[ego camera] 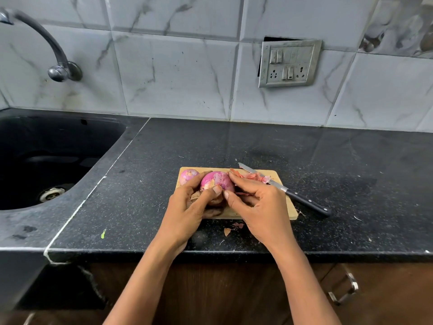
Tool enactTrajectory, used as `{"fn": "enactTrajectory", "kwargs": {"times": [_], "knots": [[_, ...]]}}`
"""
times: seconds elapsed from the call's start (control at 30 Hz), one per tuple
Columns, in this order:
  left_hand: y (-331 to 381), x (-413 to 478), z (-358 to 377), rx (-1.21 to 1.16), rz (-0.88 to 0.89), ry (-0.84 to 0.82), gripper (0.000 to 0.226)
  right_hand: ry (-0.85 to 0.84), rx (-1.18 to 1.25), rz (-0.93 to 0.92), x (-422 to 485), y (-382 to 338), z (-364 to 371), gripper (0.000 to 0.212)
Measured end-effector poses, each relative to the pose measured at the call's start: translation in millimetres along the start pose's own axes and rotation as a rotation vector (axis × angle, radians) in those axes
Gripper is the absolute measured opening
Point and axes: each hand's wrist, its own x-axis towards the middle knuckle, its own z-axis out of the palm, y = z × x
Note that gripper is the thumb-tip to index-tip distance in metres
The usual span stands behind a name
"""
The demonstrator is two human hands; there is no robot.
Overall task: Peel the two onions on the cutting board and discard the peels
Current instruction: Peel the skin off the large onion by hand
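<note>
Black speckled stone makes up the counter (328, 160), with dark wooden cabinet fronts and a metal handle (344, 288) below its near edge. Just past that edge, a few loose bits of peel (232, 228) lie on the stone in front of the cutting board (287, 207). Both forearms reach over the counter to the board. The left hand (185, 207) is curled around the nearer onion (216, 181), thumb pressed on its front, holding it above the board. The right hand (255, 205) meets it from the other side, its fingers (236, 178) bent and resting on the onion's top and right flank; whether they pinch a strip of skin cannot be told. That onion shows glossy pink flesh with a pale patch of skin still on it. The other onion (188, 175), 1 of the 2, sits at the board's far left corner, touching the left fingers. A heap of peels (254, 177) lies along the board's far right side, against the blade of a black-handled knife (293, 193) laid slantwise across the right edge. To the left is a dark sink (110, 146) with its drain (51, 193). Beyond stand marbled wall tiles (175, 73), a curved tap (56, 55) and a switch plate (289, 63).
</note>
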Motion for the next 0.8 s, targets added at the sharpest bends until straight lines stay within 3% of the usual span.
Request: {"fn": "enactTrajectory", "kwargs": {"times": [0.3, 0.43, 0.53, 0.63, 0.8], "knots": [[-0.1, 0.2, 0.8, -0.019, -0.017, 0.011, 0.025, 0.075, -0.177, -0.055, 3.7, 3.1, -1.8, 0.034], [-1.0, 1.1, 0.7, -0.025, -0.021, 0.027, 0.031, 0.048, -0.033, 0.017, -2.9, 5.6, -0.9, 0.034], [-4.9, 3.3, -1.3, -0.034, -0.037, 0.045, 0.030, -0.002, 0.143, 0.076, -9.4, 3.7, 4.3, 0.049], [-6.1, 3.7, -0.9, -0.019, -0.044, 0.044, 0.035, -0.020, 0.163, 0.077, -8.7, 5.8, 9.1, 0.058], [-6.3, 5.6, 0.7, -0.007, -0.043, 0.089, 0.036, -0.033, 0.167, 0.077, -3.7, 10.0, 8.0, 0.051]]}}
